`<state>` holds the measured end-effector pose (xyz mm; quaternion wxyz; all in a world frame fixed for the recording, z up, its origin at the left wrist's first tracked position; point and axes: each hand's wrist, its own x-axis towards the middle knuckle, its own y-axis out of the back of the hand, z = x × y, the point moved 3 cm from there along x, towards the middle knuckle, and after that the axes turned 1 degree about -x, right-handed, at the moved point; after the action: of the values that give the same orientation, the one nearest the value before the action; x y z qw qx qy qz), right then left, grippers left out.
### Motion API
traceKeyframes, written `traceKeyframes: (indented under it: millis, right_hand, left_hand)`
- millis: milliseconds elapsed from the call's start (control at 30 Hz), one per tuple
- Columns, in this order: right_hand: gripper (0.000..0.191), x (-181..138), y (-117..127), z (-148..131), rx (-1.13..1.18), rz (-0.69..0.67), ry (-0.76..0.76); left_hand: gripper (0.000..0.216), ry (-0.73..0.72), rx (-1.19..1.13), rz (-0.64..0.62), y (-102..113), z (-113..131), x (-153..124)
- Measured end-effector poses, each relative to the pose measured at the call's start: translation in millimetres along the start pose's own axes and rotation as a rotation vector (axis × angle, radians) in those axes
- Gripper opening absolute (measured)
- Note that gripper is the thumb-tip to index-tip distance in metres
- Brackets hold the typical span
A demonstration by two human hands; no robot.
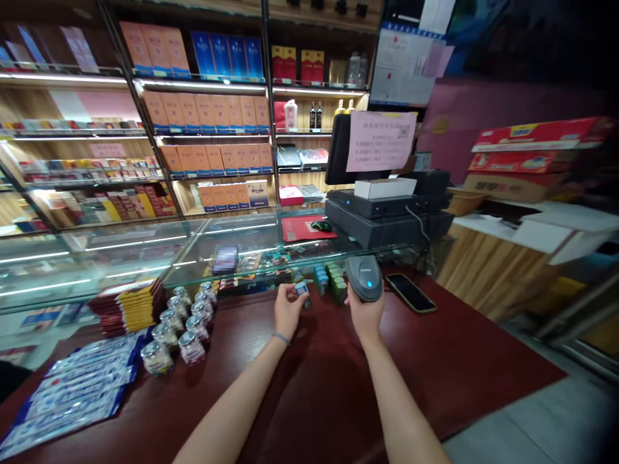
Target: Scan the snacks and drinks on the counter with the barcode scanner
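My right hand (365, 314) is wrapped round the handle of a dark grey barcode scanner (363, 274), whose blue light glows on top. Pinched in the fingers of my left hand (288, 309) is a small blue-and-green container (302, 291), just above the dark red counter; its exact kind is too small to read. Between the two hands stand several small blue containers (320, 280) and a row of green containers (336, 283). To the right of the scanner a phone (411, 293) lies flat, screen up.
Left on the counter (232, 386) are several lidded jars (192, 345) in two rows, yellow and dark red packets (138, 306) and blue-white packets (82, 380). Behind are a glass display case (193, 241), a monitor (341, 151), a black cash drawer (387, 225) and a mouse (321, 225).
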<state>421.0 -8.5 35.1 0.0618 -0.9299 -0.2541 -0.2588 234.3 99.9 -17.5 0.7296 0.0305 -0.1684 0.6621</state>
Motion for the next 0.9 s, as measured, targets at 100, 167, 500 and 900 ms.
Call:
traceKeyframes:
  millis: [100,167,500,900]
  right_hand:
    - [0.039,4,4,-1,0.053,0.02,-0.035]
    - [0.039,5,5,-1,0.069,0.035,-0.046]
    - [0.041,6,6,4,0.14,0.041,-0.108]
    - [0.054,7,6,0,0.129,0.07,-0.106]
  left_hand:
    - [0.034,-0.014,0.022,0.006,-31,-8,-2]
    - [0.031,-0.033,0.048,0.007,-45,-14,-3]
    - [0.023,-0.093,0.17,-0.048,-69,-34,1]
    - [0.023,-0.094,0.189,-0.076,-71,-47,2]
